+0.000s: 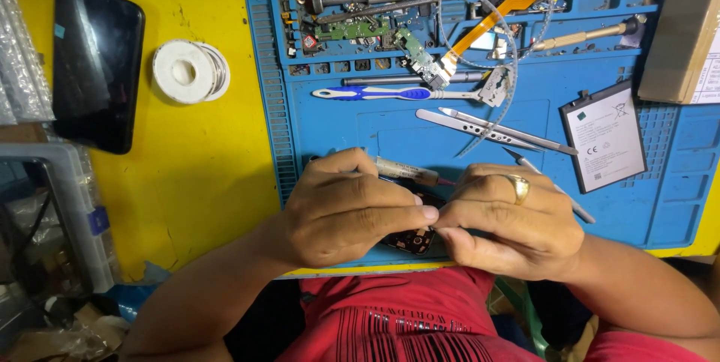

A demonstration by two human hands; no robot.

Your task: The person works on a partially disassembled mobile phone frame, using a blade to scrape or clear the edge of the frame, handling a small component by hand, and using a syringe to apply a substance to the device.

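Here, on the blue repair mat (315,145), the left hand (345,212) curls around a small dark phone board (411,240), thumb and forefinger pinched at its upper edge. The board sits directly between the 2 hands, near the mat's front edge; its long axis is hidden. The right hand (510,219), fingers closed, pinches the same spot; a tweezer (555,189) rests beneath it. Both hands are equally near.

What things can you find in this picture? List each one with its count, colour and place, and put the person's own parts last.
work mat: 1, blue, on the yellow table
toothbrush: 1, blue and white, upper mat
tweezers: 2, silver, mid mat
battery: 1, white and black, right of the mat
tape rolls: 2, white, left of the mat
phone: 1, black, far left
small device: 1, dark, under both hands
left hand: 1, on the device
right hand: 1, gold ring, on the device
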